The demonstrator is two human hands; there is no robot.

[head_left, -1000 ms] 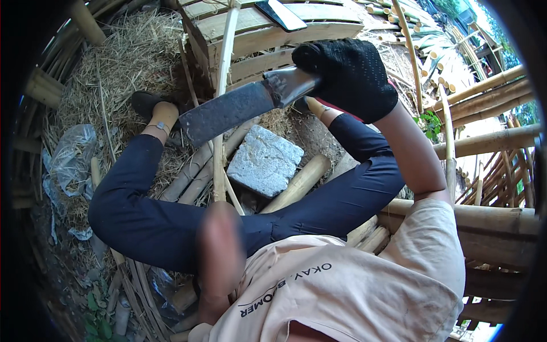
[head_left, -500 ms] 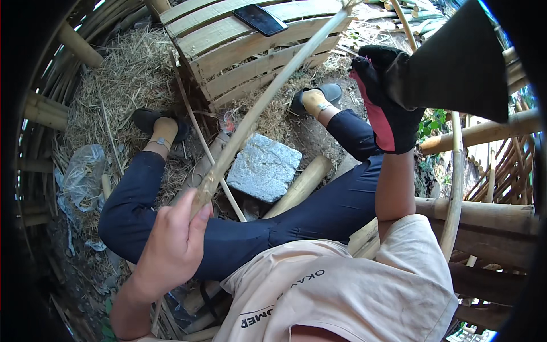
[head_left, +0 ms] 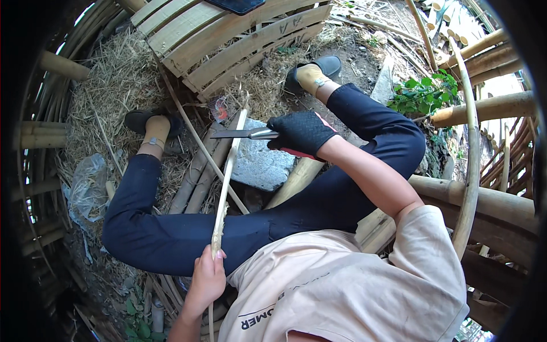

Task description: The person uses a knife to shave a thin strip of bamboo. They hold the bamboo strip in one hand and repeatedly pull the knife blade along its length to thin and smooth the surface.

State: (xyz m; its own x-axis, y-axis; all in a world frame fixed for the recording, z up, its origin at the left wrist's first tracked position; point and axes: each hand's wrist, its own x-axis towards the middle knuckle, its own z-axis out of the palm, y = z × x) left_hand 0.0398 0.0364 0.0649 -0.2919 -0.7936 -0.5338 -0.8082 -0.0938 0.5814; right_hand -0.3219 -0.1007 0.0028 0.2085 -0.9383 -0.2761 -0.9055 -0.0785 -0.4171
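My bare left hand is closed around the lower end of a long, pale bamboo strip. From there the strip rises across my thigh, its far end beside a rough grey stone block. My right hand, in a black and red glove, grips the handle of a machete. Its dark blade is seen nearly edge-on, pointing left and crossing the strip near its far end. Whether the blade's edge presses into the strip, I cannot tell.
A slatted wooden crate stands ahead with a phone on top. Straw covers the ground at left, near a clear plastic bag. Bamboo poles and a leafy plant are at right.
The machete has come down from high on the right to the strip. My left hand has moved lower, and the strip has swung from slanting right to more upright.
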